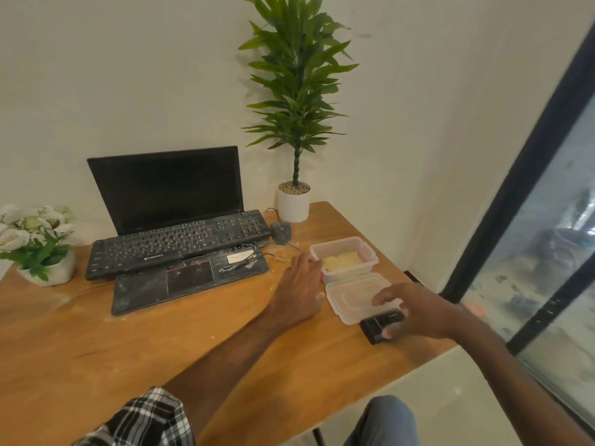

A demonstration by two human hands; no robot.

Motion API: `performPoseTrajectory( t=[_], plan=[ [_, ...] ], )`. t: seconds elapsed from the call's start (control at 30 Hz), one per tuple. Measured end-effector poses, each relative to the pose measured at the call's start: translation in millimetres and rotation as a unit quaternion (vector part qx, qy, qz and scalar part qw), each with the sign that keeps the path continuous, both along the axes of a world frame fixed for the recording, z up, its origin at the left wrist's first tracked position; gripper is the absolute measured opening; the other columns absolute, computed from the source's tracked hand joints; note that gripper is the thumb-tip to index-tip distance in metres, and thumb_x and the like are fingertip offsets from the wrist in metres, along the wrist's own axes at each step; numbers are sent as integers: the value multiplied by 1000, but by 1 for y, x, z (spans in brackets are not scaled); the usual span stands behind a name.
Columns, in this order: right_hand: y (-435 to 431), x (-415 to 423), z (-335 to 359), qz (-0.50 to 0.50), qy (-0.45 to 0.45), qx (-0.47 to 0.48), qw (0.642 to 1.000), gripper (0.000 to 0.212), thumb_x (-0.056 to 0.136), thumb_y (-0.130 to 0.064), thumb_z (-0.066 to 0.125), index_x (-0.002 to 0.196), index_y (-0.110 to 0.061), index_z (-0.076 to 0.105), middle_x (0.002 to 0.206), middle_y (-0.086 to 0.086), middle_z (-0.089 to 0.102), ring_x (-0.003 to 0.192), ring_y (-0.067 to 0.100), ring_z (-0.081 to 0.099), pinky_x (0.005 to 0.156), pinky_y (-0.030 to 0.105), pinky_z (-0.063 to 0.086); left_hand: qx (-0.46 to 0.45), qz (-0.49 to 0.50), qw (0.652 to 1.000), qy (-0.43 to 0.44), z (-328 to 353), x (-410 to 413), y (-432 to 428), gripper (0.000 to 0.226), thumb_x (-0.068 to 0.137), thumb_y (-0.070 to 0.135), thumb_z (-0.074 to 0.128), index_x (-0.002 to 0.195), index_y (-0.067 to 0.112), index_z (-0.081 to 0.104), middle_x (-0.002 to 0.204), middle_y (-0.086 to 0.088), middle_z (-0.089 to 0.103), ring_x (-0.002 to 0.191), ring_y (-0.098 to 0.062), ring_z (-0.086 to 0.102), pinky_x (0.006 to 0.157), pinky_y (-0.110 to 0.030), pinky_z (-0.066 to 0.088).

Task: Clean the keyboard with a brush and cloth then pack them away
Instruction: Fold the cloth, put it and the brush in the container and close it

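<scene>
- The right hand (415, 312) hovers nearer than the box (338, 244). Its fingers are curved and spread over the lid (351, 292), and its thumb is on a black object (375, 328). I cannot tell whether it grips the object, or whether that is the brush.
- The black object lies on the table (128, 349), touching the lid's near corner.
- The lid lies flat, just in front of the box.
- The left hand (301, 288) rests left of the box, fingers straight and together, their tips touching its left wall.
- The box stands open with a yellow cloth (343, 261) inside.
- The keyboard (180, 243) is left of the box and lies dusty across the laptop (167, 194) base.
- A mouse (281, 231) sits just beyond the box, between the keyboard and a white plant pot (293, 204).
- White flowers (35, 239) stand far left of the box.
</scene>
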State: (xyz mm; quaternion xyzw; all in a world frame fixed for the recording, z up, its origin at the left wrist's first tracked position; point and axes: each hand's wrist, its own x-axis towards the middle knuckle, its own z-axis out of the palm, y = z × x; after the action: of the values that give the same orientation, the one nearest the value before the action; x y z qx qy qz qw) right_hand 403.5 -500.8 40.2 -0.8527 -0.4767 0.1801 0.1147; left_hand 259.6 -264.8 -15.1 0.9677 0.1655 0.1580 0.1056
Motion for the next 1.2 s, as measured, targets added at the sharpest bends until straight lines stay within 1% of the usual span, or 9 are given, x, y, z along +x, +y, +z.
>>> performPoseTrajectory(
  t=[0.1, 0.23, 0.33, 0.53, 0.67, 0.77, 0.97, 1.07, 1.2],
  plan=[
    [-1, -9, -15, 30, -64, -60, 996, 63, 77, -36, 86, 132, -38, 57, 131, -18, 56, 119, 5, 52, 103, 25, 46, 7, -3, 1000, 14, -2, 2, -7, 72, 83, 23, 68, 150, 14, 42, 141, -10, 39, 130, -28, 37, 105, -45, 48],
    [3, -15, -21, 33, -126, -57, 990, 59, 81, -22, 79, 134, -37, 58, 131, -13, 59, 116, 7, 55, 97, 25, 52, 12, -3, 999, 44, 2, 2, -12, 76, 85, 22, 68, 154, 12, 38, 143, -12, 37, 132, -31, 35, 104, -46, 48],
    [5, -15, -20, 29, -139, -52, 988, 59, 80, -25, 82, 132, -37, 57, 130, -13, 59, 114, 6, 56, 96, 26, 53, 13, -5, 998, 63, 5, 1, -13, 79, 86, 23, 70, 155, 12, 34, 147, -14, 34, 134, -31, 33, 106, -46, 47],
    [7, -14, -4, 25, -121, -42, 991, 58, 79, -24, 84, 130, -35, 59, 131, -14, 60, 114, 7, 58, 98, 25, 53, 22, -16, 997, 79, 6, 3, -9, 80, 87, 25, 71, 156, 11, 33, 149, -15, 33, 135, -32, 32, 108, -47, 45],
    [22, -20, 20, 23, -97, -13, 995, 56, 76, -19, 87, 126, -31, 64, 120, -20, 60, 104, 5, 59, 95, 27, 56, 21, -18, 997, 78, 7, 3, -7, 79, 87, 24, 72, 156, 11, 34, 149, -14, 33, 136, -32, 33, 108, -48, 45],
    [42, -17, 38, 30, -96, 13, 995, 53, 72, -17, 90, 119, -28, 69, 115, -15, 67, 101, 9, 64, 95, 30, 57, 18, -21, 997, 70, 5, 2, -5, 81, 88, 23, 72, 157, 12, 33, 151, -13, 31, 138, -30, 32, 109, -47, 45],
    [107, 8, 69, 28, -149, 67, 986, 47, 67, -20, 91, 108, -25, 68, 99, -8, 64, 92, 16, 60, 80, 34, 52, 13, -29, 997, 75, 4, 2, 0, 81, 86, 22, 72, 156, 16, 32, 155, -11, 28, 141, -31, 30, 110, -49, 45],
    [139, 21, 64, 29, -162, 51, 985, 50, 64, -17, 92, 107, -24, 69, 96, -7, 64, 91, 19, 61, 77, 33, 49, 3, -32, 997, 72, 4, 0, 1, 83, 85, 21, 73, 157, 17, 31, 157, -11, 27, 144, -31, 29, 112, -50, 44],
    [167, 37, 37, 26, -148, -18, 989, 51, 66, -13, 90, 113, -17, 72, 112, 2, 69, 100, 22, 65, 81, 30, 52, -12, -32, 999, 39, 7, -5, 0, 78, 83, 15, 72, 152, 14, 35, 151, -8, 34, 138, -27, 35, 109, -47, 46]
  ],
)
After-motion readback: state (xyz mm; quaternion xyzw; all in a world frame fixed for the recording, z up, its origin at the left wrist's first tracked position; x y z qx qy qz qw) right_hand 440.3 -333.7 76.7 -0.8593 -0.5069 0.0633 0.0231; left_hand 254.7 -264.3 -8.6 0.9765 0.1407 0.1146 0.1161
